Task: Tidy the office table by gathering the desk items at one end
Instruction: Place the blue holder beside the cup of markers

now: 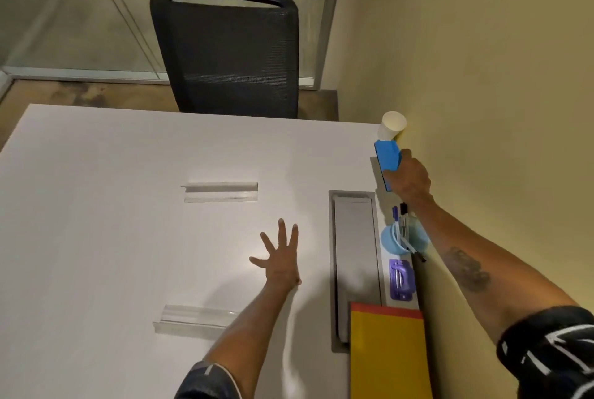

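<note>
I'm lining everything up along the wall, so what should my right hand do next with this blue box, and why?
Probably set the blue box down just behind the paper cup. The right hand holds it above that bare strip by the wall, in line with the pen cup.

The table (128, 205) is white, smooth and faintly glossy, catching a soft glare. Set into it near the wall is a matt grey metal-looking hatch (353, 254). Two clear glossy plastic holders (220, 192) lie on the table. Beyond the table, the chair (228, 54) has a black mesh cloth back. By the hatch, a paper-looking cup (390, 128), a blue plastic block (387, 154), and a glossy yellow folder (385, 357).
</note>
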